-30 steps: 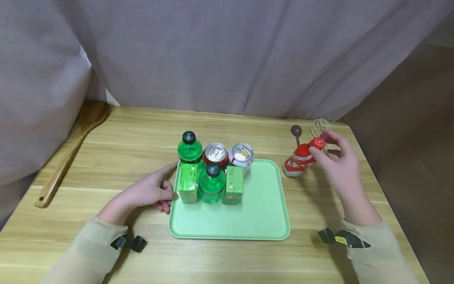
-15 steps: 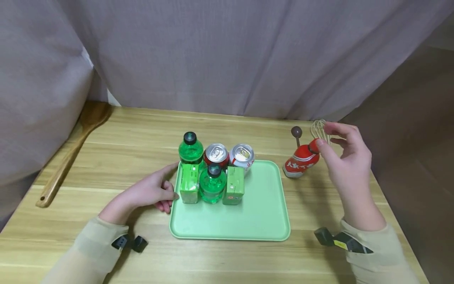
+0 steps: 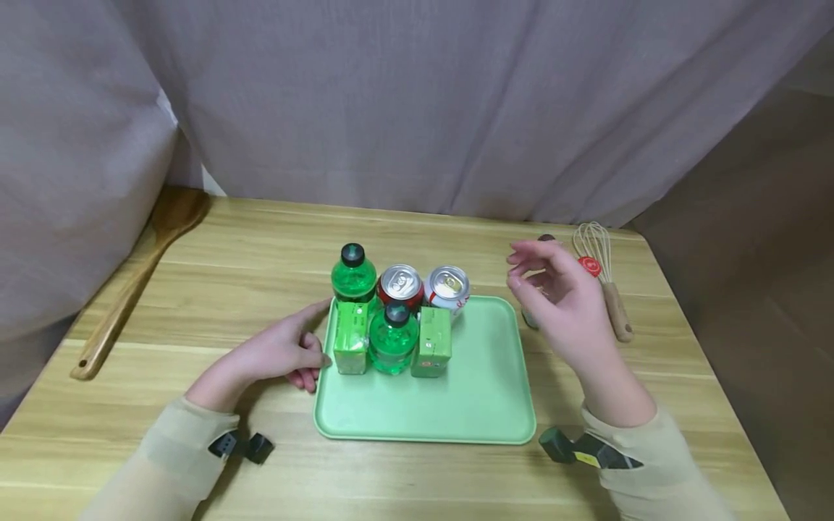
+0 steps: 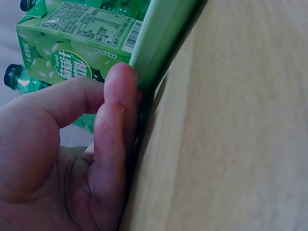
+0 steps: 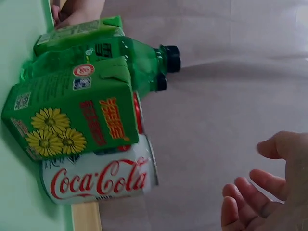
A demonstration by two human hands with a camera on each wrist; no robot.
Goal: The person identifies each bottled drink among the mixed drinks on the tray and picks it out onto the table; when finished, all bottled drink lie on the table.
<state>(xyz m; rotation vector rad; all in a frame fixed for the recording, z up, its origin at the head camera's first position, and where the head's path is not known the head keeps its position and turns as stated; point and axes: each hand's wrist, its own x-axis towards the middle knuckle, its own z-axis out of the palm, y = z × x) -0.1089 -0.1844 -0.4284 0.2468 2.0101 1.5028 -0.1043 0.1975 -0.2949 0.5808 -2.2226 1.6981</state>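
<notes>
My left hand (image 3: 276, 352) grips the left rim of the light green tray (image 3: 485, 405), with the thumb at the rim. On the tray stand a juice carton (image 3: 350, 340), a green soda bottle (image 3: 394, 341) and a second drink carton (image 3: 431, 344) in front. Behind them are another green bottle (image 3: 354, 278), a dark red can (image 3: 400, 284) and a white Coca-Cola can (image 5: 98, 175). My right hand (image 3: 570, 307) hovers right of the tray, fingers loosely bent, holding nothing. It hides most of a red bottle, whose red cap (image 3: 589, 266) shows behind it.
A whisk (image 3: 606, 278) lies at the right, beyond the red bottle. The dark end of a small spoon (image 3: 546, 237) shows above my right hand. A long wooden spoon (image 3: 130, 289) lies along the left side. Grey cloth (image 3: 391, 108) hangs behind the wooden table.
My right hand has let go of the red bottle's cap and moved left toward the tray, passing in front of the bottle. My left hand has stayed on the tray's rim.
</notes>
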